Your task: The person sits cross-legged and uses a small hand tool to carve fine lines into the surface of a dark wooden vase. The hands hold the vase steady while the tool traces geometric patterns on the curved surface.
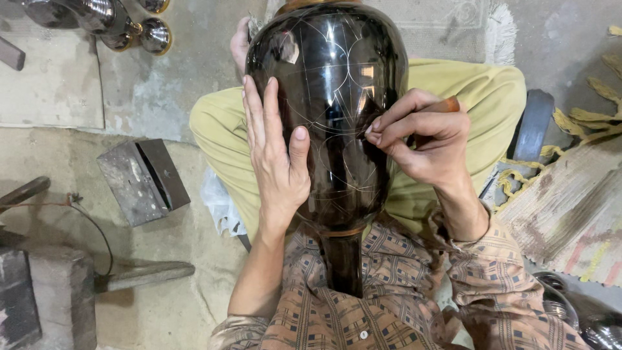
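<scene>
We spread our left hand (277, 162) flat against the dark vase (330, 110) to steady it across our lap, while our right hand (424, 139) pinches a wooden-handled engraving tool (444, 105) at its scribed lines.

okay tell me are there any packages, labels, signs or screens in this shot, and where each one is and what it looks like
None in view: no package, label, sign or screen.
Nearest thing to a marking: thin scratched arcs on the dark glossy vase in the lap, steadied by the left hand while the right hand presses a wooden-handled tool to it.
Grey metal box on the floor, left: plain sides, no label.
</scene>
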